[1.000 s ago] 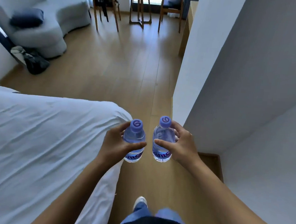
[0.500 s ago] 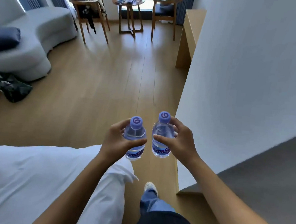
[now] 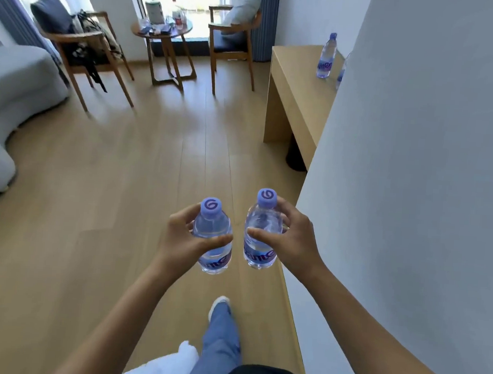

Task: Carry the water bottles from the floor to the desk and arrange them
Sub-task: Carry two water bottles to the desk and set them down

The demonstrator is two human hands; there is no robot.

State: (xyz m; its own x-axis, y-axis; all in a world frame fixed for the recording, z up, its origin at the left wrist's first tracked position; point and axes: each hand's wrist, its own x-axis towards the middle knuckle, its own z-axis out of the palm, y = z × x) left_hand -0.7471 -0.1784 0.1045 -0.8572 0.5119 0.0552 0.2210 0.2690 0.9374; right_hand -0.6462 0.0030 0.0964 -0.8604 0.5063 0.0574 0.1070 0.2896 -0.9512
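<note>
Your left hand (image 3: 182, 236) grasps one water bottle (image 3: 213, 237) around its middle, thumb across the front, and your right hand (image 3: 291, 242) grasps a second bottle (image 3: 261, 234) the same way. Both bottles are upright with purple caps on, held side by side and apart, above the wooden floor (image 3: 122, 192) (your shoe shows just below them). To the right runs a grey wall (image 3: 415, 169). Far right stands the desk (image 3: 294, 73), with another bottle (image 3: 326, 56) standing on it and one more half hidden by the wall's edge. Far left, two chairs flank a round table (image 3: 162, 32).
</note>
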